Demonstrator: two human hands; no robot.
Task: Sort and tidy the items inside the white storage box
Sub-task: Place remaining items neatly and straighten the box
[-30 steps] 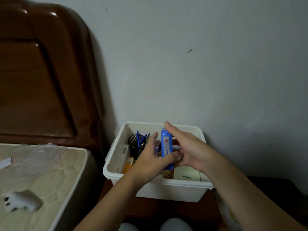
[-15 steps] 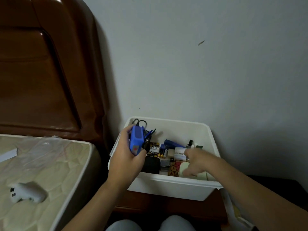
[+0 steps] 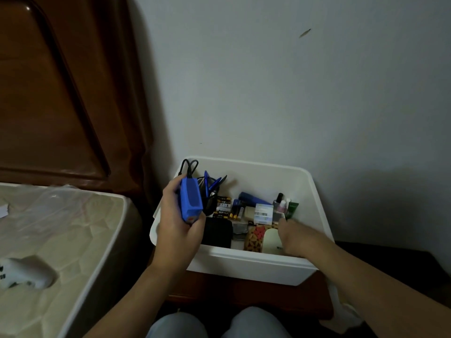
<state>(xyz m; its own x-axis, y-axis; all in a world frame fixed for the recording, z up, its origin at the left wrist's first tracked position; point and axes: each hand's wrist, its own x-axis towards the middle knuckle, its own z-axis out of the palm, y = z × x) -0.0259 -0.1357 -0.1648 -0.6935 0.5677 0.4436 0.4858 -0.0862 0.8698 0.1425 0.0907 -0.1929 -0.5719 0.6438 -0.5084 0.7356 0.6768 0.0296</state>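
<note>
The white storage box [image 3: 253,264] stands on a wooden nightstand against the wall. My left hand [image 3: 177,230] grips a blue rubbery device [image 3: 191,202] above the box's left end, with a black cord loop [image 3: 189,166] sticking up behind it. My right hand [image 3: 294,236] reaches into the box's right front part, fingers curled down among the items; what they touch is hidden. Inside lie a black pen cup with blue pens [image 3: 211,189], battery packs [image 3: 223,206], a black pouch [image 3: 217,231], a blue stapler [image 3: 253,200], a barcoded box [image 3: 263,213], small bottles [image 3: 283,203] and a patterned case [image 3: 255,237].
A mattress [image 3: 61,240] with clear plastic wrap lies at the left, a white game controller [image 3: 24,276] on it. A dark wooden headboard [image 3: 61,93] rises behind it. The grey wall stands right behind the box. My knees [image 3: 219,323] show at the bottom.
My left hand carried the blue device from the box's middle to its left end. My right hand let go of it and dropped into the box's right front part.
</note>
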